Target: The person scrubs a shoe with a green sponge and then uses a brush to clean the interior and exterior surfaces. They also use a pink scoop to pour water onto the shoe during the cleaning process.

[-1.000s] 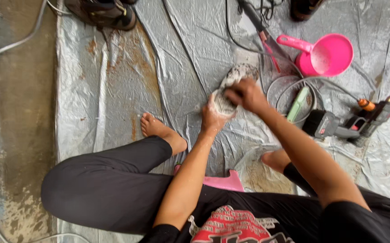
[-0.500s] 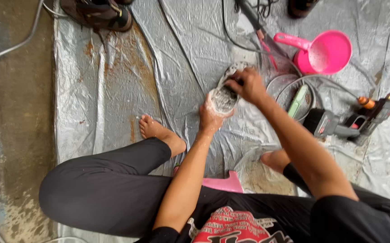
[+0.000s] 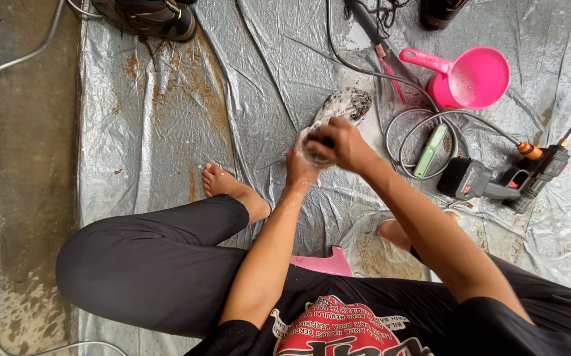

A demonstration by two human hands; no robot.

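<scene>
A foam-covered shoe [image 3: 343, 105] is held above the silver tarp [image 3: 167, 132], its speckled sole turned up and its toe pointing away from me. My left hand [image 3: 297, 168] grips its near end from below, wet with suds. My right hand [image 3: 343, 146] is closed over the same end from above, around a small dark brush [image 3: 318, 142] that is mostly hidden by the fingers. My bare feet [image 3: 229, 188] rest on the tarp to either side.
A pink scoop [image 3: 473, 79] lies at the right, by a coiled hose [image 3: 401, 125], a green tool [image 3: 430, 151] and a cordless spray gun [image 3: 506, 181]. Dark shoes [image 3: 147, 16] sit at the tarp's far edge. A pink stool [image 3: 325, 264] is under me. Bare concrete [image 3: 22, 165] lies left.
My right hand has slid along the shoe toward its near end, uncovering more of the foamy sole. My left hand keeps its hold from below.
</scene>
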